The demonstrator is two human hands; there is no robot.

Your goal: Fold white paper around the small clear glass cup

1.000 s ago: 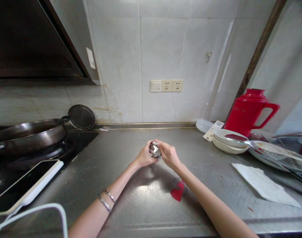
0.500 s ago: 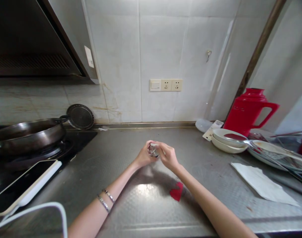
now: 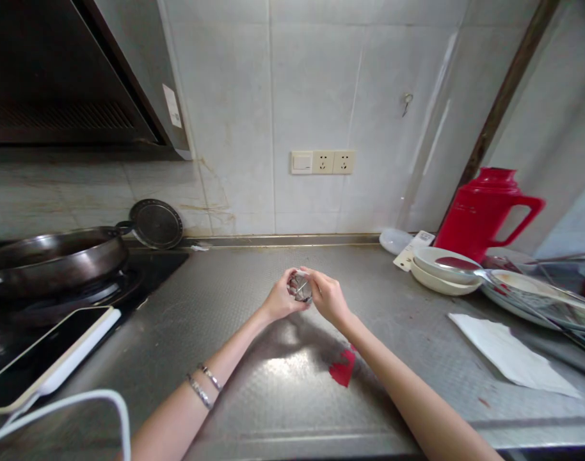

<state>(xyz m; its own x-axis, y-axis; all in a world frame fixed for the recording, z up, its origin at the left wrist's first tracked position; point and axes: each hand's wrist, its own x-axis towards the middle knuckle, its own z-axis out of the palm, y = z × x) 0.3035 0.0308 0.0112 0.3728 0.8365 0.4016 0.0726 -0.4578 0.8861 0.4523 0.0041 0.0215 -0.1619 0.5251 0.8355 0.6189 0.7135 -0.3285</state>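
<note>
My left hand [image 3: 279,299] curls around a small round glass [image 3: 300,289] above the middle of the metal counter [image 3: 225,282]. The mouth of the glass faces me, and thin lines show across it; what lies inside is too small to make out. My right hand [image 3: 329,299] is closed, its thumb and fingertips pinched at the right rim of the glass. Whether those fingertips also hold something small is hidden. A torn red scrap [image 3: 342,369] lies on the counter beneath my right forearm.
On the left, a pan [image 3: 57,259] sits on the black stove, with a phone [image 3: 43,355] and white cable [image 3: 100,394] nearer me. At right are a red thermos [image 3: 482,214], stacked bowls [image 3: 441,282], a plate [image 3: 508,307] and a white tissue [image 3: 511,358].
My hands have shifted slightly, and more of the glass's mouth shows between them. A second bit of red now shows beside my right forearm. The view has tilted slightly.
</note>
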